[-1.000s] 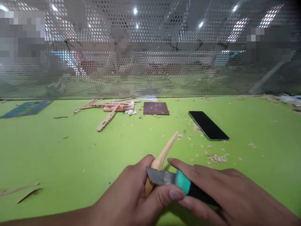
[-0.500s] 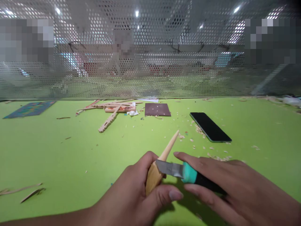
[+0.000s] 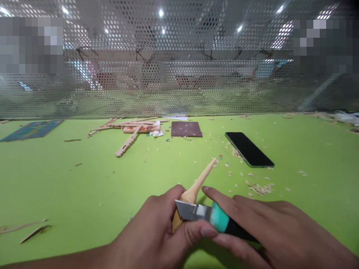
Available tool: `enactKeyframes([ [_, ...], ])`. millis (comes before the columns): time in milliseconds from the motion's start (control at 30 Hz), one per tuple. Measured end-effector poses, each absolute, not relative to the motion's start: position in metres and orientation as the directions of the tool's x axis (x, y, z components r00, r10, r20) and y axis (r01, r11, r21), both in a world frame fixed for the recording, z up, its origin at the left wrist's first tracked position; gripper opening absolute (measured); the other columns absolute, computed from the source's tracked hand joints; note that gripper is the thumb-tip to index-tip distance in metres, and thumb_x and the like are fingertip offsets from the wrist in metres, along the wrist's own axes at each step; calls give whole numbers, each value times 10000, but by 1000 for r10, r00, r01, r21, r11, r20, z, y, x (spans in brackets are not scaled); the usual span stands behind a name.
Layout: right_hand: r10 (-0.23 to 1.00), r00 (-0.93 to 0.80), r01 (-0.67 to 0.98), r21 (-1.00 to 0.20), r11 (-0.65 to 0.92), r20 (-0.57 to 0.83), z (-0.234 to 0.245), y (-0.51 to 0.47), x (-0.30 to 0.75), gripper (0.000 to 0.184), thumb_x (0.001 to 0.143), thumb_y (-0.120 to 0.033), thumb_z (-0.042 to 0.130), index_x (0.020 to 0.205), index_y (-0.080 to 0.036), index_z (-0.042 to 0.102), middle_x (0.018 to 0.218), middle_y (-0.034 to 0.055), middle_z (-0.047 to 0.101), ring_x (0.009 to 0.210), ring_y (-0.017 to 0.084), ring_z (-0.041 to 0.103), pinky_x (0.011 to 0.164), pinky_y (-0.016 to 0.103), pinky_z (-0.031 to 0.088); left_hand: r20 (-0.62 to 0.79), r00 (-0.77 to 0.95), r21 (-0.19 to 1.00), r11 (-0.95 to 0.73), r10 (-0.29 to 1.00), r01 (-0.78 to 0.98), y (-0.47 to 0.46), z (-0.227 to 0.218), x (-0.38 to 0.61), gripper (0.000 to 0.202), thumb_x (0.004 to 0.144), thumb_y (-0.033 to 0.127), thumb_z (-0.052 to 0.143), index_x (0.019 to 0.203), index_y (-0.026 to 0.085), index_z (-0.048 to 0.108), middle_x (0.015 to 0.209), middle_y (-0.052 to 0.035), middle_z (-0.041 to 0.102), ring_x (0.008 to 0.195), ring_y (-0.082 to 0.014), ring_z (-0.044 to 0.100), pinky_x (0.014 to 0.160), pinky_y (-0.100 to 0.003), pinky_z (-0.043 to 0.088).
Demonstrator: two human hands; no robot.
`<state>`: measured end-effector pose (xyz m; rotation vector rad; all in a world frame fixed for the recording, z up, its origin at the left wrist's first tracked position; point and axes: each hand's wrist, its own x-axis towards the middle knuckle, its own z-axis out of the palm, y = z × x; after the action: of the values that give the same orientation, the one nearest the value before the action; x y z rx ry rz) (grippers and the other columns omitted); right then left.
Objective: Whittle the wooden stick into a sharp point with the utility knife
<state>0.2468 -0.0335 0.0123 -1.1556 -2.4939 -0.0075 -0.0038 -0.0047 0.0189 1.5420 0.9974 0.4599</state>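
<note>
Take the carved wooden piece (image 3: 198,185) as the middle of the dial: it sits low and near the person, above the green table (image 3: 70,194), its slim tip pointing to one o'clock. The left hand (image 3: 157,220), between seven and eight o'clock, is closed around its thicker end. At four o'clock the right hand (image 3: 269,220) grips a knife with a teal collar (image 3: 220,217) and dark handle, the forefinger stretched towards the wood. The blade (image 3: 187,210) lies across the thick part, just below the flare (whether its edge bites, I cannot tell), and the left thumb lies along beneath it. Pale shavings (image 3: 260,188) are scattered at three o'clock, and a dark phone (image 3: 249,149) lies flat at two. A brown sheet (image 3: 186,129) with pale flecks lies near twelve, before a perforated panel (image 3: 179,93). Wooden sticks (image 3: 141,129) are heaped between ten and eleven; a patterned sheet (image 3: 32,130) lies farther off, between nine and ten.
</note>
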Motion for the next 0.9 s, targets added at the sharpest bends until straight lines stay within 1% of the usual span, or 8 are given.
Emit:
enactKeyframes([
  [67,739,-573,742,-158,652,355,10,-37,247,466,1100,-394,577,1530,-221,626,1020,97,863,744,242,816,646,326,669,-227,556,940,32,800,339,-4,18,-4,418,955,585,742,936,208,563,786,35,568,706,-164,470,629,-274,363],
  [167,737,-570,749,-139,648,363,10,-38,246,468,1102,-398,578,1525,-206,632,997,107,859,729,244,813,640,321,668,-198,543,940,1,816,341,-5,17,-4,411,972,582,723,908,217,543,766,53,536,690,-154,441,623,-275,347],
  [300,749,-558,764,-130,632,358,10,-38,244,446,1119,-420,538,1488,-200,658,974,109,855,719,245,811,659,328,672,-178,515,939,-12,838,342,-7,17,-2,411,989,582,701,879,223,535,749,64,515,672,-146,416,612,-275,330],
  [400,749,-561,763,-130,633,352,9,-39,244,428,1129,-417,515,1469,-207,669,989,104,854,725,240,812,655,315,666,-179,516,932,-24,837,362,-6,17,-1,409,984,575,711,880,222,533,759,57,526,692,-153,438,619,-280,324],
  [567,755,-543,783,-103,613,367,8,-42,241,418,1144,-405,492,1468,-197,655,957,84,850,670,230,799,588,306,640,-185,523,926,-31,832,377,-5,17,-1,408,992,578,701,877,216,551,767,53,537,691,-151,449,621,-274,342],
  [733,723,-534,795,-32,606,437,7,-42,238,427,1176,-387,423,1501,-139,544,942,57,839,655,234,795,506,343,599,-222,496,892,-31,839,451,-8,19,0,453,1024,649,604,907,212,571,752,46,542,662,-150,435,594,-278,324],
  [800,707,-545,786,-18,618,450,8,-40,240,412,1178,-397,422,1489,-150,534,947,48,844,665,232,802,506,348,605,-213,499,907,-20,840,421,-8,21,-1,448,1020,646,610,919,210,582,772,37,566,682,-153,459,603,-274,339],
  [900,678,-568,760,-18,649,467,11,-35,247,409,1180,-400,399,1504,-178,512,1023,59,865,746,232,835,547,327,636,-199,518,950,34,832,311,-6,23,-2,407,994,602,680,971,201,612,816,22,602,727,-157,515,631,-262,389],
])
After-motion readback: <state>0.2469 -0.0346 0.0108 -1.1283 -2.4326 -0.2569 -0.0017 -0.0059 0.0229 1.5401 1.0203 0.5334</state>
